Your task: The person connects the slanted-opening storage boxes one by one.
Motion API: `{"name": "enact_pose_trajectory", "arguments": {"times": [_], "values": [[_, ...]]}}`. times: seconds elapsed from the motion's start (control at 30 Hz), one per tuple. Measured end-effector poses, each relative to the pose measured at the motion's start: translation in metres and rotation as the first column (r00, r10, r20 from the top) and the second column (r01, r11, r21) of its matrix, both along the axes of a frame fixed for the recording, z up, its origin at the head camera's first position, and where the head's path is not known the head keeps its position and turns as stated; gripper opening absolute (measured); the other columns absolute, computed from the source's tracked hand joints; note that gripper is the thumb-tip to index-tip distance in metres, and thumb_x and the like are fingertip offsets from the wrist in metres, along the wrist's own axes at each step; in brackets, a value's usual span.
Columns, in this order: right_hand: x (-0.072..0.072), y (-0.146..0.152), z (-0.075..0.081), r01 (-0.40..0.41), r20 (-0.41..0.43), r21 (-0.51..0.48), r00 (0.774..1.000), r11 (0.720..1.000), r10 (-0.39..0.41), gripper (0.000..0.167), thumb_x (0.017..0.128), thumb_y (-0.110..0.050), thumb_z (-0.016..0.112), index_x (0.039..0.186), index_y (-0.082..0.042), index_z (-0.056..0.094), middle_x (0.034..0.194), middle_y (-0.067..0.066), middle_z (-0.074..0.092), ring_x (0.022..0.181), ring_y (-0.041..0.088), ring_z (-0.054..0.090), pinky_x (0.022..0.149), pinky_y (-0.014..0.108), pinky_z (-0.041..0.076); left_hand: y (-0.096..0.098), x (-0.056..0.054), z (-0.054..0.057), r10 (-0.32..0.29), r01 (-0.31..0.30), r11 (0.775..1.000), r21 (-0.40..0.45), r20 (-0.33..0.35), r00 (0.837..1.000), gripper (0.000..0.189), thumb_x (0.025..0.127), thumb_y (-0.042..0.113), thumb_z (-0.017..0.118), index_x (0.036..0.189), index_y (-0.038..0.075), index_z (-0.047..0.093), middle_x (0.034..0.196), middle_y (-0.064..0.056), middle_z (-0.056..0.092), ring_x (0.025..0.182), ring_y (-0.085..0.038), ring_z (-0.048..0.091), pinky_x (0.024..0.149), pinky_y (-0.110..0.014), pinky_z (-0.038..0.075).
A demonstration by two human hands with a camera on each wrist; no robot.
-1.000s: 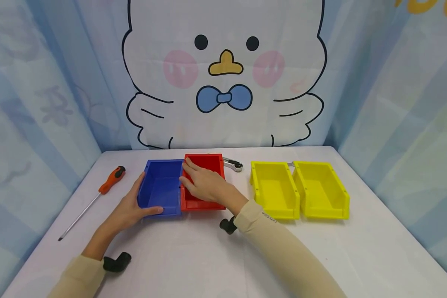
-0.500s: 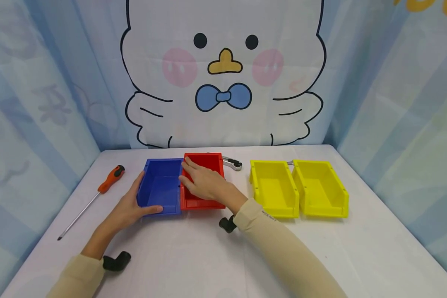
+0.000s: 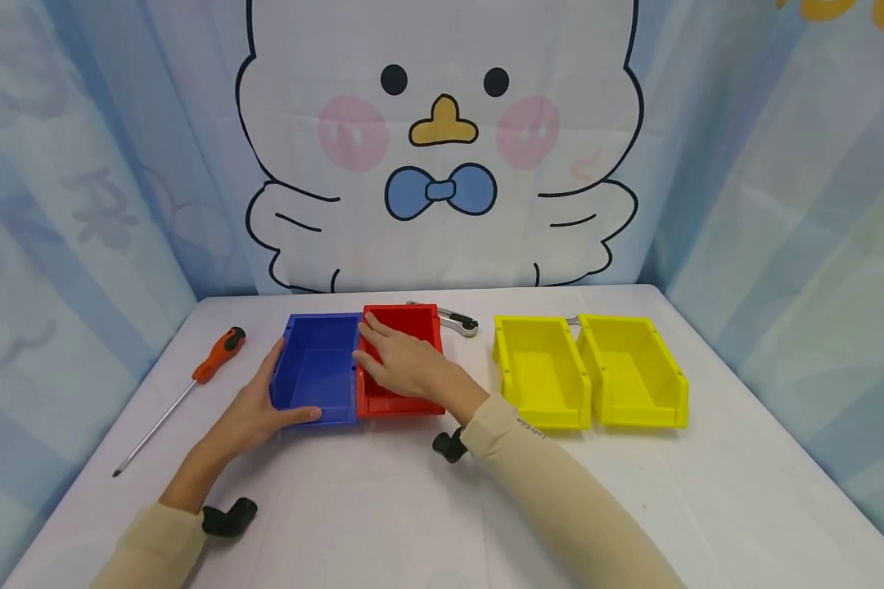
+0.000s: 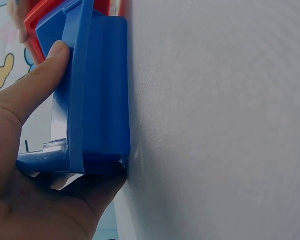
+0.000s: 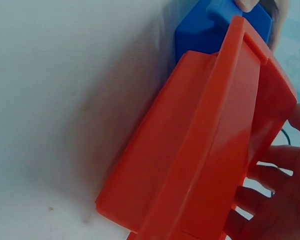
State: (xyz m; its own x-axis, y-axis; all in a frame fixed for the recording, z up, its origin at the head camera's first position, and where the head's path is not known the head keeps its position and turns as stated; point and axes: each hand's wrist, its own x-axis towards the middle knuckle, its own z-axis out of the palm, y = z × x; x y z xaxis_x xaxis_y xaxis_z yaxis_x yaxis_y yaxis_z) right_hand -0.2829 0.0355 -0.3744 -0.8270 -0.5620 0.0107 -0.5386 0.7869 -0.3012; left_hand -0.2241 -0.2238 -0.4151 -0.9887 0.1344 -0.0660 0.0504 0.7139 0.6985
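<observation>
A blue storage bin (image 3: 317, 364) and a red storage bin (image 3: 390, 402) stand side by side on the white table. My left hand (image 3: 254, 417) grips the blue bin at its front left corner. The left wrist view shows its thumb (image 4: 52, 70) over the low front rim and fingers against the side. My right hand (image 3: 405, 364) reaches across the red bin, its fingers extended to the wall shared with the blue bin. In the right wrist view, the red bin (image 5: 190, 150) hides some fingertips. Both bins look empty inside.
Two yellow bins (image 3: 545, 372) stand to the right, a bit of metal (image 3: 573, 320) showing behind them. A ratchet-like metal tool (image 3: 458, 322) lies partly behind the red bin. To the left lies an orange-handled screwdriver (image 3: 209, 364). A printed curtain (image 3: 442, 245) closes off the back.
The red bin has shifted slightly toward me beside the blue bin, and more of the metal tool shows behind it. Both hands keep nearly the same places.
</observation>
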Motion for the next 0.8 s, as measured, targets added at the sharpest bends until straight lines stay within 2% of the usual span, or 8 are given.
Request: {"name": "enact_pose_trajectory", "arguments": {"times": [0.43, 0.8], "values": [[0.0028, -0.0009, -0.0014, 0.007, 0.017, 0.004, 1.000, 1.000, -0.007, 0.069, 0.111, -0.054, 0.038, 0.170, -0.021, 0.024, 0.181, -0.003, 0.014, 0.165, 0.023, 0.028, 0.126, 0.053, 0.041, -0.0007, 0.0004, 0.0006, 0.000, 0.000, 1.000, -0.007, -0.007, 1.000, 0.133, 0.088, 0.052, 0.084, 0.170, 0.016, -0.015, 0.175, -0.032, 0.005, 0.155, -0.064, 0.018, 0.119, -0.080, 0.028], [0.0019, -0.0014, -0.0052, -0.004, 0.006, 0.002, 1.000, 1.000, 0.004, 0.069, 0.112, -0.052, 0.038, 0.170, -0.019, 0.025, 0.181, 0.000, 0.014, 0.166, 0.023, 0.026, 0.129, 0.049, 0.038, -0.0015, 0.0001, 0.0016, -0.011, 0.011, 1.000, -0.017, -0.005, 1.000, 0.134, 0.087, 0.053, 0.084, 0.169, 0.014, -0.016, 0.175, -0.033, 0.005, 0.154, -0.064, 0.019, 0.118, -0.081, 0.029]]}}
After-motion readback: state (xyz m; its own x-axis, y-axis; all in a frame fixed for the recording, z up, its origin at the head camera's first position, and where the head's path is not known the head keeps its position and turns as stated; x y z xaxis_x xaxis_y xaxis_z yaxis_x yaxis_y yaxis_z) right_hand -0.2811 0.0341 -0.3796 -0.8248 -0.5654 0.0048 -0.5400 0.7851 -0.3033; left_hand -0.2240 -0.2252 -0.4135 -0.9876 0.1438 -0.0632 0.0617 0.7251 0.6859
